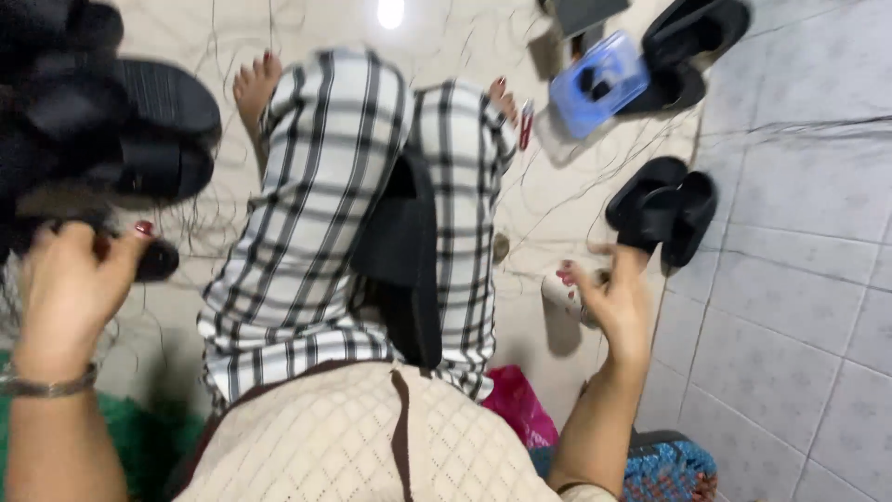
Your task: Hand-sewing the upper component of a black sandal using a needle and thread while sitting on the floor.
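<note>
Pale tiled floor (799, 307); glossy cream section reflecting a ceiling light (390, 13).

Blue lidded box (598, 82) on the pale tiled floor (799, 307). Black sandal pair (692, 42) just beyond the box; pink bag (517, 402) and blue woven basket (671, 472) well nearer than the box.

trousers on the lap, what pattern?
White with black plaid checks, on the trousers. Head view, the only one, shows it clearly across both legs.

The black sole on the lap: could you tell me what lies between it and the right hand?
In the head view, between the black sole and the right hand lie the right checked trouser leg and bare pale floor.
</note>
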